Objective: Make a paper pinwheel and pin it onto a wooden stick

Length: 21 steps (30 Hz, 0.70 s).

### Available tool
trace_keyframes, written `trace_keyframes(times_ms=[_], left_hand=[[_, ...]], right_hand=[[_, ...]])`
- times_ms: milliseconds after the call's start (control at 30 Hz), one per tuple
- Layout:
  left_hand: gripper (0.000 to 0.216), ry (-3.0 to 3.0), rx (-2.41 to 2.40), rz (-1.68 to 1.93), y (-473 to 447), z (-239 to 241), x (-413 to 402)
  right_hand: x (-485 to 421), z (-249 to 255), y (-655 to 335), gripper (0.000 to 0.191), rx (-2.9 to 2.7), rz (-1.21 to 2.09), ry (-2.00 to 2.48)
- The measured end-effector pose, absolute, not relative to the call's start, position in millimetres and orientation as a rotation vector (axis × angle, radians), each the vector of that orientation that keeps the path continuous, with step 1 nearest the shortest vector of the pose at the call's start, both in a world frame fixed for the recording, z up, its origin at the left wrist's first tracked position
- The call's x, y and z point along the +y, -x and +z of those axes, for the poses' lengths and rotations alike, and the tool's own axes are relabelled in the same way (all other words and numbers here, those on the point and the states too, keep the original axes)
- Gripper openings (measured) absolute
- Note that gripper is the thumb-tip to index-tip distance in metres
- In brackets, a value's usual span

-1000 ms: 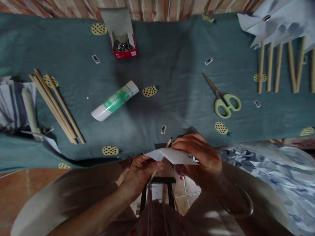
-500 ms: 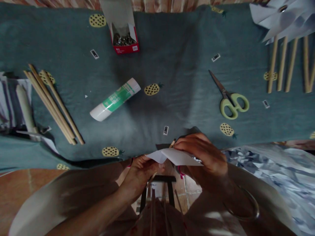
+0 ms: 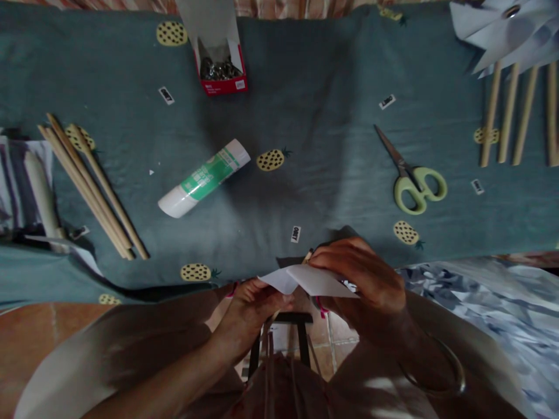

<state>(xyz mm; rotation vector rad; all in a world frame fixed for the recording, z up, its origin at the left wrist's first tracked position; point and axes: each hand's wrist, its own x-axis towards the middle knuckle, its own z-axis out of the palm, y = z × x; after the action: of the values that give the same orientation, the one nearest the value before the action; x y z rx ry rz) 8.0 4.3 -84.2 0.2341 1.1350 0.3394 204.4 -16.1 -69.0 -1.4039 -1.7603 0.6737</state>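
Note:
A folded white paper pinwheel (image 3: 323,280) is between my two hands at the table's near edge, seen almost edge-on. My left hand (image 3: 255,299) is closed on its left side, thumb and fingers pinching near the paper's underside. My right hand (image 3: 367,276) curls over its right side, fingertips close to the top of a thin wooden stick (image 3: 308,255) that shows behind the paper. Most of the stick is hidden. Whether the paper and stick are joined cannot be seen.
A glue stick (image 3: 204,178), green-handled scissors (image 3: 410,174) and a red box of metal fasteners (image 3: 222,84) lie on the green cloth (image 3: 305,116). Loose wooden sticks (image 3: 94,192) and a utility knife (image 3: 41,192) are left. White pinwheels (image 3: 502,29) on sticks lie far right.
The view has shifted slightly, so the table things at the right sit a little further right. Both hands keep nearly the same hold on the pinwheel.

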Motion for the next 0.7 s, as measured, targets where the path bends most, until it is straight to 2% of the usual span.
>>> trace_keyframes(times_ms=[333,700], left_hand=[[0.045,-0.187,1.172,0.356,-13.5,-75.4,6.9],[0.043,-0.252,1.091,0.452,-11.6,-79.8,0.0]], right_hand=[[-0.1,-49.0,-203.5,0.01,-1.654,0.906,1.694],[20.7,-40.9,-209.1,0.018,-1.659,1.157,1.876]])
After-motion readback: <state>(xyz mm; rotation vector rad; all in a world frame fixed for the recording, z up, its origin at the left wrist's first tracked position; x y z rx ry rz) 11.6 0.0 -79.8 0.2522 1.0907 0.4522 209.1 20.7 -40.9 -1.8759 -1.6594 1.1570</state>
